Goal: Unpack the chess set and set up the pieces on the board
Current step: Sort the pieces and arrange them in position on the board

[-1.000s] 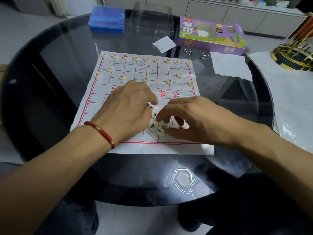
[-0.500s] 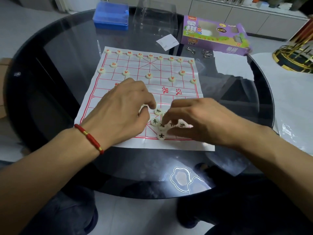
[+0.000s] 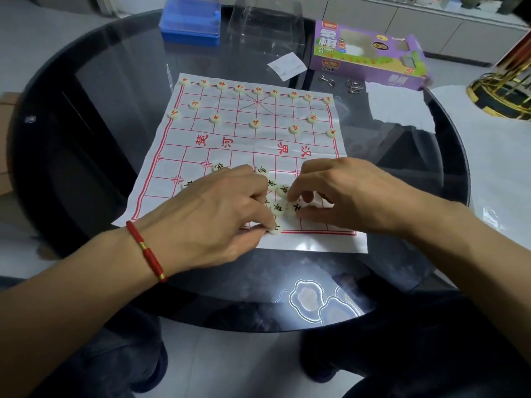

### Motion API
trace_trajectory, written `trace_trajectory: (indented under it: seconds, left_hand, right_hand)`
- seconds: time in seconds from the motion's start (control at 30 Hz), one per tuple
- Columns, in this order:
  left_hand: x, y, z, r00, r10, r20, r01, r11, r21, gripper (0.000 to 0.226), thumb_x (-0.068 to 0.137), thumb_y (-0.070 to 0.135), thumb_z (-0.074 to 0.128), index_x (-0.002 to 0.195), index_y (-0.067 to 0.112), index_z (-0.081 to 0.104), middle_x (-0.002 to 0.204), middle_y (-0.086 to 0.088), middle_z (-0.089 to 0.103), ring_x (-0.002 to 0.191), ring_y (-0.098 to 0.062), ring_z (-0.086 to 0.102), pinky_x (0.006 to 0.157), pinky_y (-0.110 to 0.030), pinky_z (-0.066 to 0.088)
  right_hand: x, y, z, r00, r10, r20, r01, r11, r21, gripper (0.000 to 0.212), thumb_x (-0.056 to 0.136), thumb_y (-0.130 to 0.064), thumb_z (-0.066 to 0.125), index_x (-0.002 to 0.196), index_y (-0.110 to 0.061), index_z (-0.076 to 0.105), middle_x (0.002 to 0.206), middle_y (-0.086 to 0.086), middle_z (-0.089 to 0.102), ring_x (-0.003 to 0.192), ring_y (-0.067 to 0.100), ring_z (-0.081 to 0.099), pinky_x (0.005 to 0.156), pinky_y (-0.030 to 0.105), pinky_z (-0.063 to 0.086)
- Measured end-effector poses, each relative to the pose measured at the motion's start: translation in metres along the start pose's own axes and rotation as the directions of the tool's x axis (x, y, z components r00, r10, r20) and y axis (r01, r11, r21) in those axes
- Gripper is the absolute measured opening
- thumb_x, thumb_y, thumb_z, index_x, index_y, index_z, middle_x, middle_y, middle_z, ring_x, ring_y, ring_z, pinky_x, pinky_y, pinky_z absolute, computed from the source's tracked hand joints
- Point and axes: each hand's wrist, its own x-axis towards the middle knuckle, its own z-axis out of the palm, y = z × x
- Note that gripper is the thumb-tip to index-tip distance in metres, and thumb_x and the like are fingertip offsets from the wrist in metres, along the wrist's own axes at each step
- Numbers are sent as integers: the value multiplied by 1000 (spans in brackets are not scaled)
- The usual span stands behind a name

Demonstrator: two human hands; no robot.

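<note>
At 6 o'clock on the board (image 3: 201, 156), the black pieces (image 3: 278, 208) are crowded together. One at the near edge is pinched by the left hand (image 3: 212, 214); another is touched by the curled fingertips of the right hand (image 3: 353, 196). Neighbours could be knocked out of place by a careless pull. Compared with half a second ago, the left hand is lower, and a piece at 9 o'clock is uncovered.

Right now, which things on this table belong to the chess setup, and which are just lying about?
Part of the job:
board sheet
red-marked pieces, placed on the far side
black-marked pieces, clustered near both hands
left hand
right hand
purple chess box

Lying about:
blue plastic box
clear plastic cover
paper slip
metal clips
</note>
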Motion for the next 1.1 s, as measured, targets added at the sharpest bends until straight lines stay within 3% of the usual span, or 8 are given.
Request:
trace_trajectory:
  seconds: [0.13, 0.27, 0.37, 0.43, 0.57, 0.7, 0.87, 1.1]
  left_hand:
    - [0, 3, -5, 991, -90, -103, 91, 996, 6, 20, 87, 28, 61, 95, 23, 79, 77, 6, 53, 76, -12, 47, 64, -35, 47]
    - [3, 9, -15, 865, -484, -128, 425, 845, -324, 12, 89, 33, 64, 96, 32, 74, 74, 19, 64, 71, -2, 56, 66, -7, 41]
    - [5, 11, -19, 791, -610, 40, 502, 612, -611, 11, 85, 28, 72, 96, 30, 74, 80, 12, 72, 74, -9, 67, 75, -26, 58]
    - [3, 10, -23, 761, -643, 89, 523, 527, -670, 13, 83, 19, 77, 93, 26, 75, 80, 6, 75, 79, -17, 72, 86, -39, 59]
    - [-12, -7, -32, 743, -665, 74, 622, 646, -443, 11, 80, 23, 80, 85, 31, 75, 78, 16, 72, 74, 1, 67, 75, -22, 58]
    - [-26, -8, -29, 741, -667, 82, 642, 666, -379, 10, 79, 26, 81, 81, 34, 77, 79, 23, 71, 78, 5, 64, 64, -5, 48]
    - [-29, -6, -19, 738, -671, 68, 657, 691, -301, 8, 79, 30, 81, 81, 36, 77, 84, 17, 70, 80, -4, 60, 66, -15, 49]
    - [-29, -7, -11, 728, -683, 58, 664, 681, -308, 7, 83, 27, 78, 88, 31, 78, 81, 18, 69, 79, 16, 54, 57, 0, 40]
  right_hand:
    - [-2, -5, -9, 996, -6, -91, 8, 1000, 20, 26, 91, -47, 62, 110, -31, 69, 94, -16, 56, 73, 4, 49, 64, 36, 54]
    - [5, -21, -8, 971, -33, -237, 38, 999, 19, 25, 91, -49, 62, 105, -29, 69, 91, -15, 56, 69, 3, 42, 58, 37, 53]
    - [14, -33, -2, 950, -64, -306, 66, 998, -2, 25, 90, -46, 66, 101, -24, 71, 88, -9, 62, 67, 9, 47, 54, 38, 51]
    - [19, -38, -1, 953, -77, -292, 80, 997, -4, 29, 91, -49, 66, 102, -22, 70, 90, -7, 62, 70, 14, 56, 54, 38, 52]
    - [20, -33, -2, 984, -142, -108, 143, 990, -7, 21, 95, -45, 63, 104, -27, 69, 94, -8, 60, 75, 15, 58, 61, 39, 53]
    - [11, -23, 4, 987, -160, -20, 161, 986, 34, 9, 97, -36, 64, 102, -30, 68, 94, -10, 60, 78, 13, 57, 65, 38, 53]
    - [9, -20, 4, 988, -151, -39, 153, 988, 36, 11, 95, -35, 65, 103, -29, 70, 93, -10, 61, 76, 14, 59, 65, 39, 53]
    - [7, -10, -3, 993, -97, -60, 98, 995, 23, 14, 94, -35, 62, 102, -29, 72, 90, -11, 64, 69, 7, 51, 64, 36, 53]
